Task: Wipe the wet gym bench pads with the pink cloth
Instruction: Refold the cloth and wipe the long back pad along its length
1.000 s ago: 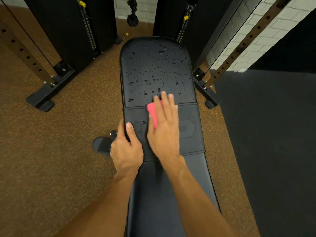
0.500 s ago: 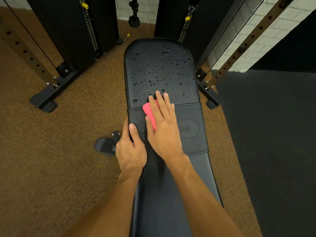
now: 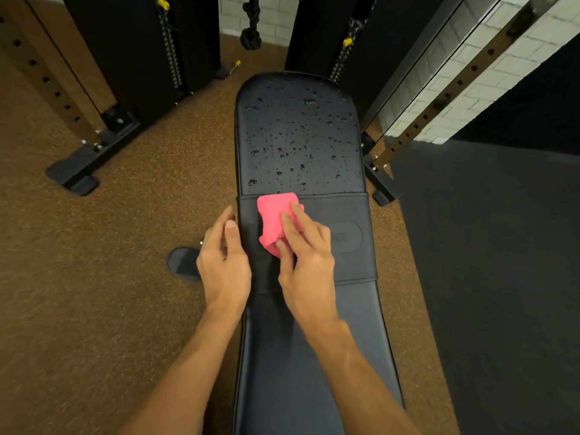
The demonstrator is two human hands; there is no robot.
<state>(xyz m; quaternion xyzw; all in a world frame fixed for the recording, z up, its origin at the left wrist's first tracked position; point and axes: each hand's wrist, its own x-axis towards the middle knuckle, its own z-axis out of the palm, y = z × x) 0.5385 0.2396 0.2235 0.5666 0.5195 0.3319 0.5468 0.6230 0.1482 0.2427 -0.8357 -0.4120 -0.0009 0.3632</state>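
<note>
A black gym bench runs away from me. Its far pad (image 3: 299, 133) is covered in water drops, while the near pad (image 3: 314, 356) looks dry. A black band (image 3: 345, 215) crosses the bench between them. The folded pink cloth (image 3: 274, 216) lies on that band, just short of the wet pad. My right hand (image 3: 306, 255) presses on the cloth's near half with fingers and thumb pinching it. My left hand (image 3: 224, 259) hovers at the bench's left edge, fingers loose, holding nothing.
Black weight-stack towers (image 3: 141, 58) and perforated uprights (image 3: 439, 98) flank the far end of the bench. A frame foot (image 3: 81, 171) lies on the brown speckled floor at left. A small black bench foot (image 3: 183, 262) sits by my left hand. Dark matting (image 3: 486, 262) covers the right.
My right hand slid back toward me, so more of the pink cloth shows. My left hand let go of the bench edge and lifted slightly to the left.
</note>
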